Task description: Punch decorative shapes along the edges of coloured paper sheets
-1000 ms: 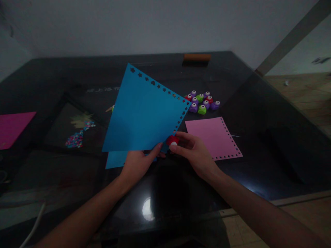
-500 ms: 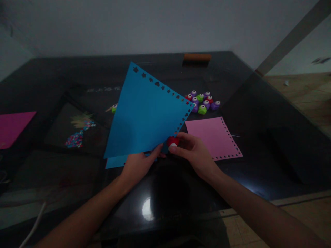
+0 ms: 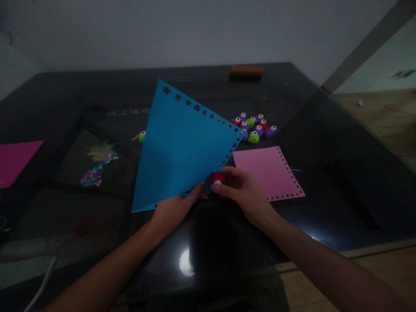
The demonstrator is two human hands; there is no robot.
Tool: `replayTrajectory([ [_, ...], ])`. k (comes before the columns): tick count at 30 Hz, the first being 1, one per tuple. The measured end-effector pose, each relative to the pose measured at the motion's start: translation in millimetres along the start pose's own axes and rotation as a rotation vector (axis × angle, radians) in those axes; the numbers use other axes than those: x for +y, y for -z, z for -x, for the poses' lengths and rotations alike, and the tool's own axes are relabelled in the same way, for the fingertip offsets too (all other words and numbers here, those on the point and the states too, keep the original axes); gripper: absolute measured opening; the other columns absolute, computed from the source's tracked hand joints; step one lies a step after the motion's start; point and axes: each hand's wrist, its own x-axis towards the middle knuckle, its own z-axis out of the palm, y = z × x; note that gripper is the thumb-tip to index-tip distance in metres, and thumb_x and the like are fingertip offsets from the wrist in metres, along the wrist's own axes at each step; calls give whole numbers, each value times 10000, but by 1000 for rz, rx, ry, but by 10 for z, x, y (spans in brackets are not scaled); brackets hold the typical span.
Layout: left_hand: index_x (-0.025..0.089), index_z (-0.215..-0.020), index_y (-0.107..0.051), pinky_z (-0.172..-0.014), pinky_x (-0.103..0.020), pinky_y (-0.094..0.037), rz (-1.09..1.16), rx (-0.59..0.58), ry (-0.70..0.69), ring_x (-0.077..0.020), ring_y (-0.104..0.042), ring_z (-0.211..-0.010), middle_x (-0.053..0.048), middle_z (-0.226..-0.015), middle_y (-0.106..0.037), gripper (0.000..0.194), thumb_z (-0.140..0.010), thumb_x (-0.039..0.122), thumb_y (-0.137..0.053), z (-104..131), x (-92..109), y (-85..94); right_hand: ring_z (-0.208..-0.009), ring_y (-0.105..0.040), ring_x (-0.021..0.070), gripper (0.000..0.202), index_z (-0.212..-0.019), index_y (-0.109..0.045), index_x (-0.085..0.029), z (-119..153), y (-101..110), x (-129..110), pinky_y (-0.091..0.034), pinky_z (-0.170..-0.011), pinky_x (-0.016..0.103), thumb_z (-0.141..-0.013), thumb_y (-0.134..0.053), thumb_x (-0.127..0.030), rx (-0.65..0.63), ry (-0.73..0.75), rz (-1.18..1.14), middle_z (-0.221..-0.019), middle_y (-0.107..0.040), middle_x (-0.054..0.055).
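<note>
A tilted blue sheet of paper (image 3: pixel 182 147) has star, heart and flower holes along two of its edges. My left hand (image 3: pixel 177 206) is closed on its lower edge, thumb on the near side and the other fingers mostly hidden. At the sheet's lower right edge, my right hand (image 3: pixel 242 188) pinches a red craft punch (image 3: pixel 216 178) with a white top between thumb and fingers. Part of the punch is hidden by the fingers. Under my right wrist's far side lies a pink sheet (image 3: pixel 264 171) with small holes along its right and lower edges.
Several purple, green and red craft punches (image 3: pixel 254 137) cluster behind the pink sheet. A brown roll (image 3: pixel 247 71) lies at the back. To the left are colourful paper cutouts (image 3: pixel 93 177), a magenta sheet (image 3: pixel 17 161) and a white cable (image 3: pixel 45 279). Another green punch (image 3: pixel 142 137) is partly covered.
The blue sheet's upper corner has shifted slightly left, and its lower left corner has dropped over the blue strip seen beneath it before. Both hands stay nearly in place.
</note>
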Motion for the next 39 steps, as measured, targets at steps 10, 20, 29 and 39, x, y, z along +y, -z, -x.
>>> replayTrajectory([
  [10,246,-672,-695,-860,-404,-476,-9,4,-95,-238,-685,-750,-6,-713,-744,326,-816,437,-473,-8,-34,-21,-733,-615,147,260,-783,-667,-203,-12,-12,-16,-469,-745,321,-561,-792,-260,-6,-29,-36,-783,-678,-4],
  [20,238,-678,-685,-801,-388,-509,-51,42,-216,-217,-686,-674,2,-672,-734,314,-852,400,-479,-1,-74,-51,-716,-603,139,236,-756,-648,-209,-23,-8,2,-473,-731,313,-575,-791,-261,-34,24,-47,-750,-657,-17],
  [29,254,-976,-689,-683,-313,-516,-210,26,-403,-209,-667,-670,-33,-734,-721,329,-890,398,-406,25,-288,-48,-726,-612,143,238,-790,-653,-207,-22,-6,2,-484,-737,321,-596,-778,-261,-39,35,-17,-767,-663,-12],
  [39,259,-1038,-667,-707,-322,-499,-285,29,-292,-216,-656,-728,-45,-785,-712,348,-897,413,-389,20,-319,-81,-751,-631,154,286,-839,-653,-211,-17,9,-15,-492,-759,333,-587,-780,-258,-38,37,20,-801,-678,-9],
])
